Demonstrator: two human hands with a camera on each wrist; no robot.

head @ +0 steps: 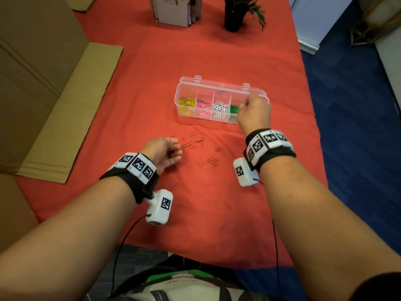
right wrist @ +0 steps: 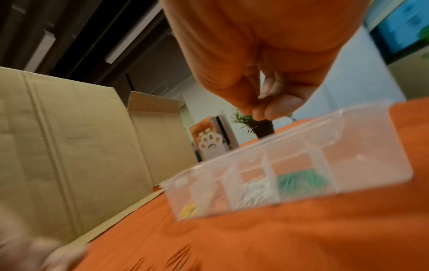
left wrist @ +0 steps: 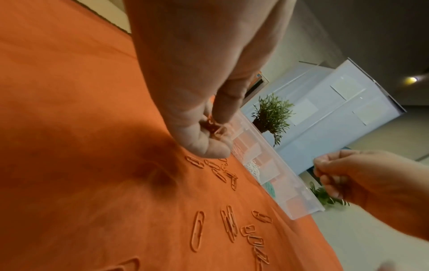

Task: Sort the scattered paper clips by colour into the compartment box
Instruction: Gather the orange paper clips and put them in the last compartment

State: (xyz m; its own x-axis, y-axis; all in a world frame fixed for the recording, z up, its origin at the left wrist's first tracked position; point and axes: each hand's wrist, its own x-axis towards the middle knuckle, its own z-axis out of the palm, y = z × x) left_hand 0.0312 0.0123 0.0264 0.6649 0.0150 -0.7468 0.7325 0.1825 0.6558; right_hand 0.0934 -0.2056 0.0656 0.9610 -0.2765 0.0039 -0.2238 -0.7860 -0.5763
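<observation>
The clear compartment box (head: 217, 86) sits mid-table on the red cloth. From left it holds yellow clips (head: 186, 103), pink clips (head: 204, 106), white clips (head: 220, 107) and green clips (head: 234, 109). My right hand (head: 242, 106) hovers over the box's right end, fingertips (right wrist: 260, 111) pinched together; what they pinch barely shows. Red clips (head: 200, 161) lie scattered on the cloth in front of the box. My left hand (head: 178, 148) rests among them, and its curled fingers hold several red clips (left wrist: 216, 128). The right wrist view is blurred.
A tall cardboard box (head: 32, 83) and flat cardboard sheets (head: 71, 118) border the table's left side. A potted plant (head: 233, 16) and a book holder (head: 173, 11) stand at the far edge. The cloth's right edge drops to blue floor (head: 358, 127).
</observation>
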